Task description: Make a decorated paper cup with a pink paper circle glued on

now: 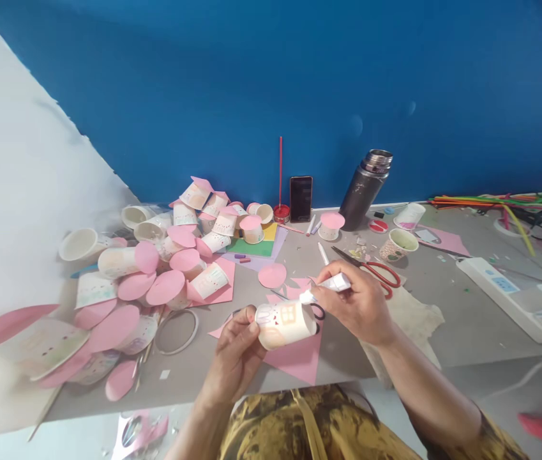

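Note:
My left hand (pixel 239 353) grips the base of a white paper cup (pixel 287 324), tipped on its side with its mouth to the right. A drawn window, small red marks and peach shapes decorate the cup. In my right hand (pixel 359 303) is a thick white tube (pixel 332 285), its narrow tip close above the cup's rim; whether they touch I cannot tell. Beneath the cup lies pink paper (pixel 299 361), with dark scissor handles (pixel 318 312) partly hidden behind the cup. Red-handled scissors (pixel 380 271) rest just beyond my right hand.
Several decorated cups with pink paper discs (pixel 165 287) crowd the left side. A tape ring (pixel 176 350) lies near them. Along the back stand a phone (pixel 301 199) and a dark flask (pixel 365 191). To the right are a patterned cup (pixel 398 245) and a power strip (pixel 514 300).

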The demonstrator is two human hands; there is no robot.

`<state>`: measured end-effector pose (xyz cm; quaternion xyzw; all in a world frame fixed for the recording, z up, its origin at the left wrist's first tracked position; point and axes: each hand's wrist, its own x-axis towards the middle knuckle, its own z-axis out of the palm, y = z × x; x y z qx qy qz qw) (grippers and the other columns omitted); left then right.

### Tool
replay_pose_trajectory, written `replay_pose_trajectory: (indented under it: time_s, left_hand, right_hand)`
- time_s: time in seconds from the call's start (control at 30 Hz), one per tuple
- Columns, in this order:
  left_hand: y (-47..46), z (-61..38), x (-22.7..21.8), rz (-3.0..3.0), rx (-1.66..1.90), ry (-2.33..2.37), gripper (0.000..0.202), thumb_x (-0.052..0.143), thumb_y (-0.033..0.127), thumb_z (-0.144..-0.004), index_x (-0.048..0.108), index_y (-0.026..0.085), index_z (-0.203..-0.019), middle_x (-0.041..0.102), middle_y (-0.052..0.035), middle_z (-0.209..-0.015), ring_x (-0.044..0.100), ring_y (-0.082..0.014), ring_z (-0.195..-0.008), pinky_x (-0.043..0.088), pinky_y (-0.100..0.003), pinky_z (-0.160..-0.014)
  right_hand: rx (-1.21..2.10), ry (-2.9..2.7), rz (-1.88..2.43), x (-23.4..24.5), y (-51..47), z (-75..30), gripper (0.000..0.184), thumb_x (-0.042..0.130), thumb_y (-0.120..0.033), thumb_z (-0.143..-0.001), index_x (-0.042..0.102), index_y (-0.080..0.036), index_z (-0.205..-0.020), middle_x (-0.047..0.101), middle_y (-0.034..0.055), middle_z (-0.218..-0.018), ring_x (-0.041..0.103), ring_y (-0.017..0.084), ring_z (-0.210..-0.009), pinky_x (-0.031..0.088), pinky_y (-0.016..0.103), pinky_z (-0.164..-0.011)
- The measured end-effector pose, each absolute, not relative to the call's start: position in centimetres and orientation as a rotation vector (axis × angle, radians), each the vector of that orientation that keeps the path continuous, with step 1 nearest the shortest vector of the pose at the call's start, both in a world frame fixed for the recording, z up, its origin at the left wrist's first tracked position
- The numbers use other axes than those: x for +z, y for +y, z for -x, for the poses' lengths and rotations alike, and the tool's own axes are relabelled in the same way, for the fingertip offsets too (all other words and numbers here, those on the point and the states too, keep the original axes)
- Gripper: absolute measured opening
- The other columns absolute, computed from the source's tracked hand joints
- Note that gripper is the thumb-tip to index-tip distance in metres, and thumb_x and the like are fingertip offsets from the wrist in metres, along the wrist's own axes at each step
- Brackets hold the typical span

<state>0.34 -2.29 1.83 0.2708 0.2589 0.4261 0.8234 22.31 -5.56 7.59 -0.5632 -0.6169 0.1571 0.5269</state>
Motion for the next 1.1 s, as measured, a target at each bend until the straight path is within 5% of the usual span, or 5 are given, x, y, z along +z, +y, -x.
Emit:
replay_pose_trajectory:
  time_s: [0.23, 0.6, 1.1]
  left_hand:
    - [-2.1, -0.5, 1.7, -0.622, 0.906, 0.575, 0.026, 0.088, 0.028, -0.074, 0.066, 0.015, -0.075, 0.067, -0.0016, -0.072, 0.063, -0.0116, -0.067, 0.054, -0.021, -0.066]
    - [-1.7, -1.4, 1.9, -0.282, 0.922, 0.59, 0.005, 0.076, 0.012, -0.082, 0.071, 0.013, -0.08, 0.077, -0.0064, -0.088, 0.074, -0.0192, -0.085, 0.063, -0.029, -0.077]
    - [-1.5, -0.7, 0.4, -0.062, 0.726, 0.492, 0.025, 0.05, 0.01, -0.098, 0.074, 0.011, -0.092, 0.081, -0.0128, -0.101, 0.076, -0.0229, -0.102, 0.054, -0.042, -0.107]
  right_hand:
    - [0.588, -1.488, 1.265, 7.6, -5.3, -22.5, 0.011, 0.063, -0.025, -0.085, 0.056, -0.023, -0.077, 0.054, -0.0054, -0.057, 0.046, 0.011, -0.048, 0.033, 0.023, -0.045]
    - [0.132, -1.699, 1.084, 5.7, -6.6, -23.1, 0.013, 0.062, -0.014, -0.084, 0.055, -0.024, -0.085, 0.056, -0.0031, -0.067, 0.05, 0.015, -0.058, 0.04, 0.028, -0.057]
    - [0.403, -1.448, 1.152, 4.9, -7.3, -24.1, 0.005, 0.066, -0.023, -0.09, 0.063, -0.022, -0.086, 0.063, -0.0015, -0.073, 0.047, 0.012, -0.055, 0.036, 0.027, -0.05]
